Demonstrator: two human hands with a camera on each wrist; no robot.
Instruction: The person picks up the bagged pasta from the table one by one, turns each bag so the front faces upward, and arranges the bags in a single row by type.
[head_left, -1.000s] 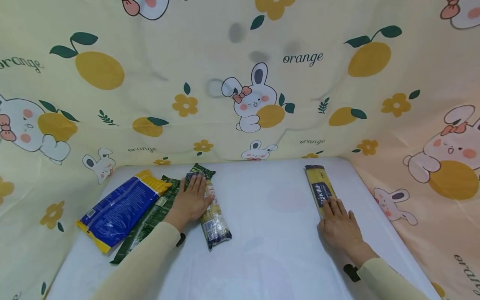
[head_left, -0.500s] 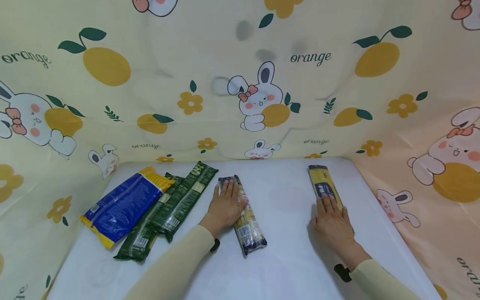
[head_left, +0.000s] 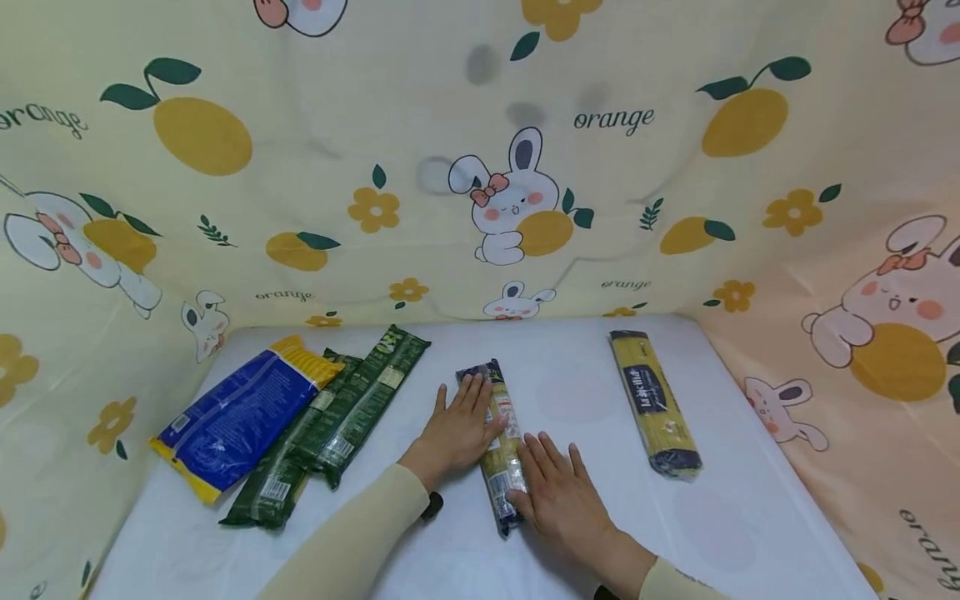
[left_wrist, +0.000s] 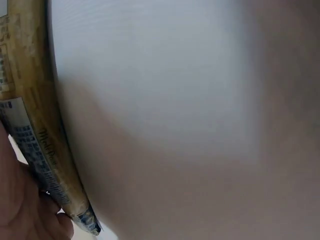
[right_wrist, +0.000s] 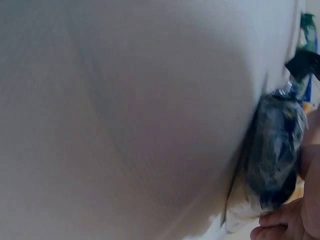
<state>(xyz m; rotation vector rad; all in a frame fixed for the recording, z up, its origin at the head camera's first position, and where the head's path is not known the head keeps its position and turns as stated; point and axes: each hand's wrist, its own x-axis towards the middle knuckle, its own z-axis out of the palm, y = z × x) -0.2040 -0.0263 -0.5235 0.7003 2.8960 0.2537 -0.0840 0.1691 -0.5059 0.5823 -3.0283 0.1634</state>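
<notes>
A clear-wrapped packet of spaghetti (head_left: 498, 462) lies at the middle of the white table, its dark ends showing. My left hand (head_left: 457, 433) rests on its upper part with straight fingers. My right hand (head_left: 562, 500) touches the packet's lower right side, its fingers extended and thumb at the near end. The same spaghetti packet (left_wrist: 37, 115) runs along the left edge of the left wrist view. In the right wrist view the packet's dark end (right_wrist: 275, 150) appears beside fingers. Farther right lies another spaghetti packet (head_left: 652, 404) with a dark label, apart from both hands.
On the left, a blue and yellow bag (head_left: 243, 417) overlaps a green packet (head_left: 262, 492). A second green packet (head_left: 367, 400) leans across that one. Printed cloth (head_left: 420, 108) hangs behind the white table (head_left: 585, 358) and along its sides.
My left hand and the middle spaghetti packet have moved right, away from the green packets. My right hand has left the right-hand packet and come left to the middle one.
</notes>
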